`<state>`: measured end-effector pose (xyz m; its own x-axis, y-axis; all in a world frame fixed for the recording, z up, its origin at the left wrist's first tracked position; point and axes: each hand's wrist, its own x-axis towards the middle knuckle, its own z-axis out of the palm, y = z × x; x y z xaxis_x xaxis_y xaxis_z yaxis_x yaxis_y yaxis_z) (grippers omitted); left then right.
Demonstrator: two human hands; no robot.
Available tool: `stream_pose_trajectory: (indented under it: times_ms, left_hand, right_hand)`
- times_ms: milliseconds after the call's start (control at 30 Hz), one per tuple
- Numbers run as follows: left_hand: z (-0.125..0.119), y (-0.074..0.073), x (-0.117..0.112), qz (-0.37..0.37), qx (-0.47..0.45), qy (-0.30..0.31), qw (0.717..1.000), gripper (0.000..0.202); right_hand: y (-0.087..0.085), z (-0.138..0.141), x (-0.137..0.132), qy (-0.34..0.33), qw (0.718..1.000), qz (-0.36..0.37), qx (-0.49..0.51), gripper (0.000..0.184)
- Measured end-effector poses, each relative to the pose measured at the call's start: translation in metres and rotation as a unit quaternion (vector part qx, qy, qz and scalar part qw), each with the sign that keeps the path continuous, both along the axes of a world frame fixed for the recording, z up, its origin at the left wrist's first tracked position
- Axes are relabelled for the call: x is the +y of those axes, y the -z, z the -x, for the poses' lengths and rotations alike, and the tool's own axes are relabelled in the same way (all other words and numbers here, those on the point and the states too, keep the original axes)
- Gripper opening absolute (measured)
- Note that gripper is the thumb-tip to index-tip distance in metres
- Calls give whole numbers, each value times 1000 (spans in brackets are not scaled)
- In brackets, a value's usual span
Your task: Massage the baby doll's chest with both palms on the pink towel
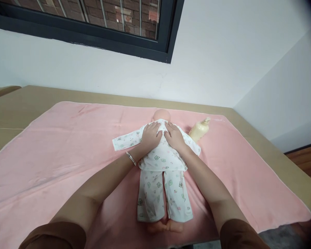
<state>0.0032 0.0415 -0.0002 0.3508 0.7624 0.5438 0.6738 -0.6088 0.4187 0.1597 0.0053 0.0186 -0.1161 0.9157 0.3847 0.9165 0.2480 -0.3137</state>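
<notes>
A baby doll (161, 114) lies stretched out, its bald head away from me and its bare feet near the front edge. It wears a white printed long-sleeved top (162, 159) and matching trousers (151, 193). My left hand (150, 135) rests flat on the upper left of the doll's torso, fingers extended toward the head. On the upper right, my right hand (174, 135) lies flat in the same way. Both thumbs point inward, with a narrow strip of cloth showing between them. Neither hand grasps anything. The doll's face is not visible.
Under the doll a pink blanket (67, 148) covers most of the wooden table (41, 95). A pale yellow pump bottle (199, 130) lies tilted beside the doll's right-hand sleeve. White walls and a dark-framed window (98, 33) stand behind the table.
</notes>
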Motion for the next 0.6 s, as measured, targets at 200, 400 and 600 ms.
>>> stream_pose_trajectory:
  times_ms: [200,400,600]
  left_hand:
    - [1,0,-3,-17,-55,2,998,28]
    - [1,-1,-13,-26,-64,-60,996,23]
    - [0,-1,-4,-3,-32,-36,999,36]
  right_hand:
    - [-1,8,-10,48,998,-35,33,39]
    - [-1,16,-18,117,991,-39,43,35]
    - [-1,6,-6,53,998,-23,27,49]
